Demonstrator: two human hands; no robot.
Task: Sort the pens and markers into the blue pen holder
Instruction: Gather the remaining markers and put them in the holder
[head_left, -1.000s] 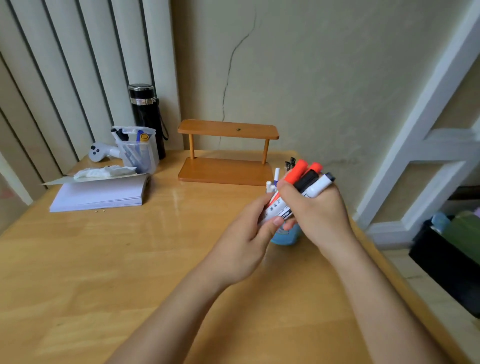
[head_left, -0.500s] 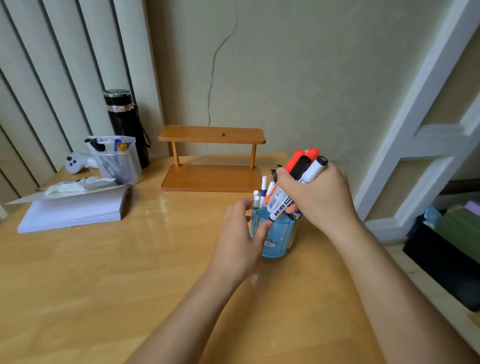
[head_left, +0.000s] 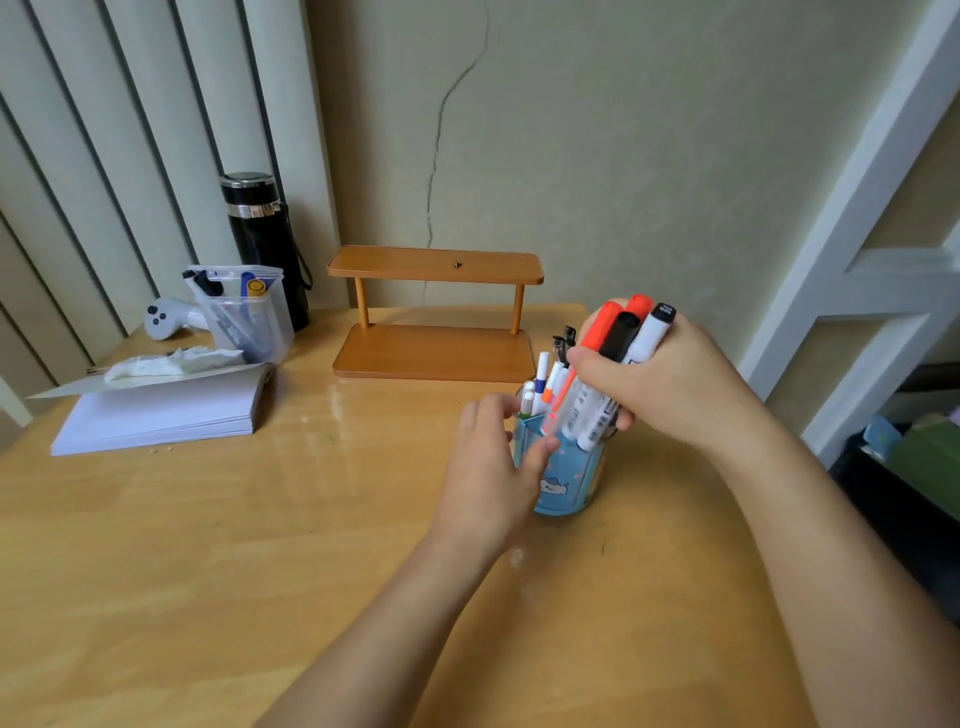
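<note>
The right hand (head_left: 670, 384) grips a bundle of four markers (head_left: 597, 395) — two orange-capped, two black-capped — tilted, lower ends at the mouth of the blue pen holder (head_left: 569, 475). The left hand (head_left: 488, 467) rests against the holder's side, fingers loosely curled, thumb on its wall. Several pens (head_left: 540, 384) already stand inside; their exact count is unclear. The holder sits on a wooden table (head_left: 208, 545) — a cracked wall (head_left: 623, 156) behind.
</note>
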